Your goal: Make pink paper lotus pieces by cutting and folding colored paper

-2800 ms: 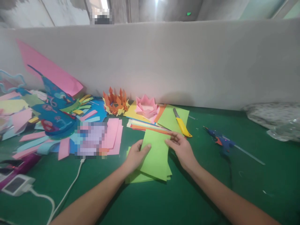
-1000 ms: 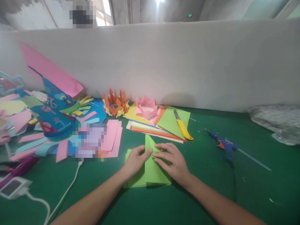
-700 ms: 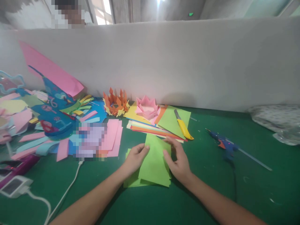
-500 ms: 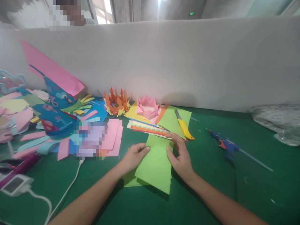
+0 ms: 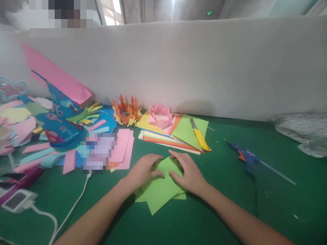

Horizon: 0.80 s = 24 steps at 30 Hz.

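Note:
A sheet of light green paper (image 5: pixel 160 190) lies turned at a slant between my hands, one corner pointing towards me. My left hand (image 5: pixel 144 172) curves round its left side, with the thumb over the paper. On the opposite side, my right hand (image 5: pixel 189 172) holds the sheet in the same way, thumb inward and fingers bent over the far corner. The far fingertips are partly hidden. Beneath this sheet, more green paper (image 5: pixel 182 196) shows at both sides on the table.
Behind my hands are coloured sheets (image 5: pixel 173 144), a yellow-handled knife (image 5: pixel 200 137), a pink paper crown (image 5: pixel 160 117) and an orange crown (image 5: pixel 127 112). A blue glue gun (image 5: pixel 245 156) lies right. Left are a blue cone hat (image 5: pixel 60 126), paper strips and a white cable (image 5: pixel 76 204).
The green sheet has turned, its near end swinging to the left. My right hand has come down and inward, and both hands are closer together round the paper.

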Each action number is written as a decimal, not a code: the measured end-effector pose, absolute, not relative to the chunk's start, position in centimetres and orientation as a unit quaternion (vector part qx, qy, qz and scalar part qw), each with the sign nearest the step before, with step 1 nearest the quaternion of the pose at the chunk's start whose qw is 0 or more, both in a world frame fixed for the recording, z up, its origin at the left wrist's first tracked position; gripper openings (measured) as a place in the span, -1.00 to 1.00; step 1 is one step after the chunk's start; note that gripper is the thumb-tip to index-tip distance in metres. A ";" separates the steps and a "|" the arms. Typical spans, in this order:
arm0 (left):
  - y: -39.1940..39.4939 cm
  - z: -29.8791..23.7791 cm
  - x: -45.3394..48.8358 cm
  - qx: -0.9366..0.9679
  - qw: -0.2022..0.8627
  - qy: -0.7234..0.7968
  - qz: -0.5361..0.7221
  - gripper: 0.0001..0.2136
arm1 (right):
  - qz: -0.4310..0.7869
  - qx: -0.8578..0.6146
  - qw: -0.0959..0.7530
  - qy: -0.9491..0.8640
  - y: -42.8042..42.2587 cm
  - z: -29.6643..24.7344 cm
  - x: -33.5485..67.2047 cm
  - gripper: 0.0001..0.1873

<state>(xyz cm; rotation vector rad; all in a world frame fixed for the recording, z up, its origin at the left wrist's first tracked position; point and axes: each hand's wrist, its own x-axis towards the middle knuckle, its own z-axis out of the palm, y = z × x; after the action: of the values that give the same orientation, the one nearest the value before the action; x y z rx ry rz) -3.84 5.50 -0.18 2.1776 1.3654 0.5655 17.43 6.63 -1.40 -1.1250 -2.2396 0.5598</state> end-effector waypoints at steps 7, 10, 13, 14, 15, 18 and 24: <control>4.9 -0.2 -4.0 0.836 0.179 0.491 0.167 -0.28 | 0.186 -0.396 0.198 -0.877 5.8 -0.6 17.2 -0.21; 4.7 -0.1 -3.8 0.840 0.176 0.486 0.167 -0.34 | 0.201 -0.386 0.194 -0.879 4.9 -0.6 17.0 -0.22; 4.6 0.0 -3.7 0.840 0.172 0.490 0.158 -0.41 | 0.228 -0.380 0.218 -0.870 4.2 -0.9 16.7 -0.27; 4.6 0.0 -3.7 0.839 0.172 0.494 0.150 -0.43 | 0.243 -0.384 0.231 -0.860 4.1 -1.0 16.7 -0.27; 4.7 0.1 -3.7 0.837 0.174 0.500 0.141 -0.45 | 0.262 -0.394 0.247 -0.846 4.1 -1.0 16.6 -0.26; 4.9 0.3 -3.7 0.819 0.195 0.525 0.123 -0.52 | 0.342 -0.447 0.299 -0.771 5.0 -0.8 16.9 -0.15; 5.2 0.4 -3.8 0.765 0.272 0.552 0.189 -0.79 | 0.506 -0.434 0.324 -0.671 7.2 -0.2 18.0 -0.44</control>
<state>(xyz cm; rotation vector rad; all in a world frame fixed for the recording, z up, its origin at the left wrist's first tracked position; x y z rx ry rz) -3.81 5.15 0.36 2.0593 1.4873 0.5099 17.98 7.24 -0.24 -1.1383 -1.7613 1.3283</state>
